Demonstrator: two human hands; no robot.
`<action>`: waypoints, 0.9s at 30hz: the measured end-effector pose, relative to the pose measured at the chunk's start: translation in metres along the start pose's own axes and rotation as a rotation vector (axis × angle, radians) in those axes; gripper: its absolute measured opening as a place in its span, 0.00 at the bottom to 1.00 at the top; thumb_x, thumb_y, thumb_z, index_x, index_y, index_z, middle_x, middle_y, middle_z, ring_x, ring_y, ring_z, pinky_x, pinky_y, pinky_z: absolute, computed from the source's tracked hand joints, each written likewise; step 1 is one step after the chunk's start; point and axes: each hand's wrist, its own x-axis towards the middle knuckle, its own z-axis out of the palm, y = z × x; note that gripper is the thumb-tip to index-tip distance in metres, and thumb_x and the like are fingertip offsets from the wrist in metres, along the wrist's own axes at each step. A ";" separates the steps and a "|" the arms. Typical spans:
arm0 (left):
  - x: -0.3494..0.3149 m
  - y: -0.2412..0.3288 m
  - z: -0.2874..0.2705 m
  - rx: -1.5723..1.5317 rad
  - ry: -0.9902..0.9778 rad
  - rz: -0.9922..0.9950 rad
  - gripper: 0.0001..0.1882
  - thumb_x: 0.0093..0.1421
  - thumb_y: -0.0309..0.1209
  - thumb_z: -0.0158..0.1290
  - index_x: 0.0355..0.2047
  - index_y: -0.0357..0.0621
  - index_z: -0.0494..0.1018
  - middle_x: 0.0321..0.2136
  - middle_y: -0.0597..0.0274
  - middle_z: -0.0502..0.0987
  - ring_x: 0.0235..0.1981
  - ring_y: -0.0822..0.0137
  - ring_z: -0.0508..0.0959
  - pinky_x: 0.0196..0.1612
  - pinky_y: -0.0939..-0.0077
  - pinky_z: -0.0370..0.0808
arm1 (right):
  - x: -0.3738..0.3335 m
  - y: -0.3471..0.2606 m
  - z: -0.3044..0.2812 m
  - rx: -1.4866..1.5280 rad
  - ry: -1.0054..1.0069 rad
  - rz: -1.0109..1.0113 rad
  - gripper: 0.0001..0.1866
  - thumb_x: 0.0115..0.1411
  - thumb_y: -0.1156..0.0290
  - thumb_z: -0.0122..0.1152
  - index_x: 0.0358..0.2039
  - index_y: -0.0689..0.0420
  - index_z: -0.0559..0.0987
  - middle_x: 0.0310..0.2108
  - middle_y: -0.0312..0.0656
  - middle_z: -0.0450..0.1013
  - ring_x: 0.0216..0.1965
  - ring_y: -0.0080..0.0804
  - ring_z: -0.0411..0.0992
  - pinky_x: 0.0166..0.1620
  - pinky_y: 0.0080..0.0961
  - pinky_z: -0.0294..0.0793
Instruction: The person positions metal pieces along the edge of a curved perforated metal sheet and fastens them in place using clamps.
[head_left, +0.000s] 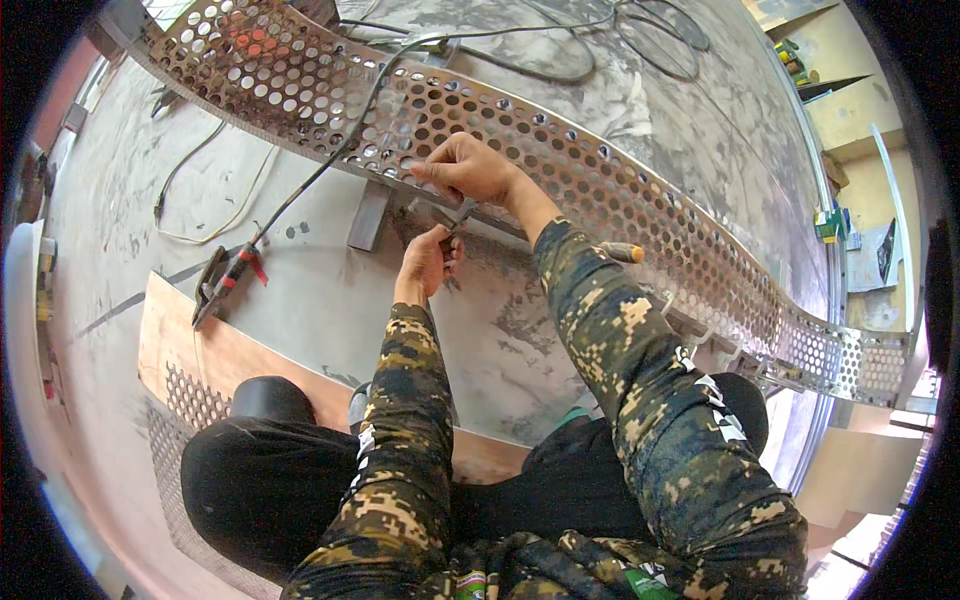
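A long perforated metal strip [480, 130] stretches in a curve from the far left to the near right. At its near edge my right hand [478, 172] is closed, fingers bent over the rim; whatever they pinch is hidden. Just below it, my left hand [428, 262] has its fingers wrapped round something I cannot make out. A small grey metal piece [462, 214] shows between the two hands, touching or close to the strip's edge. Left of my hands, a flat grey metal bar [370, 215] sticks out from under the strip.
A welding electrode holder [232, 278] lies on the left, its black cable [375, 95] crossing the strip. A brownish flat sheet [275, 355] lies before my knees, beside another perforated sheet [195, 395]. A wooden-looking handle [624, 252] lies right of my arm. Looped cable [660, 60] lies at the back.
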 end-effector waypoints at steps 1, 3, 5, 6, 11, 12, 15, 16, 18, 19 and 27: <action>0.000 -0.002 -0.002 -0.003 0.001 -0.002 0.12 0.61 0.39 0.47 0.39 0.45 0.71 0.28 0.63 0.74 0.29 0.68 0.72 0.29 0.71 0.67 | 0.000 0.001 0.001 0.036 -0.036 0.007 0.28 0.63 0.56 0.59 0.08 0.57 0.72 0.07 0.28 0.60 0.11 0.15 0.54 0.17 0.20 0.51; 0.001 -0.006 -0.002 -0.039 -0.112 -0.029 0.13 0.61 0.38 0.47 0.41 0.45 0.70 0.27 0.64 0.73 0.28 0.68 0.71 0.29 0.69 0.65 | -0.002 0.002 0.000 0.055 -0.041 -0.009 0.28 0.62 0.57 0.59 0.08 0.57 0.71 0.07 0.28 0.60 0.11 0.15 0.54 0.16 0.20 0.51; 0.000 -0.010 0.000 -0.045 -0.127 -0.015 0.14 0.62 0.39 0.47 0.44 0.45 0.71 0.24 0.67 0.72 0.24 0.71 0.69 0.27 0.73 0.64 | -0.006 0.005 -0.001 0.077 -0.047 -0.020 0.28 0.62 0.57 0.60 0.07 0.57 0.71 0.07 0.28 0.60 0.11 0.15 0.54 0.16 0.20 0.51; -0.002 -0.011 0.003 -0.050 -0.142 0.000 0.16 0.64 0.39 0.48 0.46 0.45 0.72 0.22 0.70 0.71 0.21 0.74 0.68 0.25 0.77 0.63 | -0.009 0.007 -0.001 0.048 -0.005 -0.055 0.28 0.61 0.58 0.61 0.07 0.57 0.70 0.07 0.28 0.60 0.11 0.15 0.54 0.16 0.20 0.51; -0.007 -0.021 0.026 -0.085 -0.004 0.007 0.18 0.61 0.45 0.55 0.44 0.46 0.72 0.25 0.70 0.72 0.23 0.74 0.69 0.27 0.77 0.67 | -0.023 0.015 0.000 0.088 0.111 -0.079 0.26 0.58 0.62 0.63 0.06 0.57 0.69 0.07 0.29 0.60 0.11 0.15 0.54 0.16 0.20 0.51; -0.006 -0.024 0.028 -0.095 0.009 0.028 0.20 0.60 0.47 0.57 0.43 0.47 0.72 0.26 0.70 0.72 0.24 0.74 0.69 0.28 0.77 0.68 | -0.025 0.016 0.001 0.125 0.143 -0.066 0.24 0.57 0.63 0.62 0.07 0.58 0.69 0.08 0.30 0.60 0.11 0.16 0.55 0.16 0.20 0.51; 0.000 -0.037 0.033 -0.059 0.001 0.060 0.17 0.62 0.45 0.56 0.41 0.48 0.72 0.28 0.70 0.72 0.25 0.75 0.69 0.29 0.77 0.68 | -0.034 0.020 0.001 0.290 0.200 -0.072 0.20 0.55 0.66 0.61 0.09 0.59 0.69 0.10 0.32 0.62 0.12 0.18 0.57 0.18 0.19 0.53; 0.006 -0.043 0.031 -0.077 0.001 0.096 0.16 0.61 0.45 0.57 0.41 0.48 0.73 0.30 0.70 0.74 0.27 0.75 0.71 0.29 0.78 0.68 | -0.035 0.020 0.002 0.417 0.228 -0.091 0.18 0.54 0.67 0.59 0.10 0.59 0.69 0.11 0.34 0.63 0.13 0.20 0.58 0.19 0.19 0.53; 0.011 -0.055 0.049 -0.122 0.037 0.166 0.16 0.60 0.45 0.57 0.41 0.49 0.73 0.31 0.69 0.74 0.28 0.75 0.73 0.29 0.78 0.68 | -0.044 0.027 -0.005 0.447 0.235 -0.105 0.18 0.54 0.68 0.58 0.11 0.60 0.69 0.12 0.35 0.63 0.14 0.21 0.59 0.19 0.19 0.54; 0.012 -0.058 0.056 -0.158 0.078 0.237 0.15 0.60 0.45 0.58 0.41 0.50 0.73 0.32 0.68 0.75 0.30 0.75 0.74 0.29 0.78 0.67 | -0.046 0.031 -0.007 0.483 0.244 -0.124 0.17 0.53 0.68 0.57 0.12 0.60 0.69 0.12 0.36 0.64 0.15 0.22 0.59 0.20 0.19 0.55; 0.019 -0.042 0.061 -0.169 0.182 0.334 0.19 0.55 0.47 0.62 0.26 0.43 0.73 0.21 0.69 0.69 0.20 0.75 0.68 0.23 0.80 0.62 | -0.050 0.025 0.011 0.448 0.418 -0.120 0.17 0.55 0.69 0.56 0.12 0.60 0.68 0.13 0.37 0.64 0.15 0.22 0.59 0.21 0.20 0.57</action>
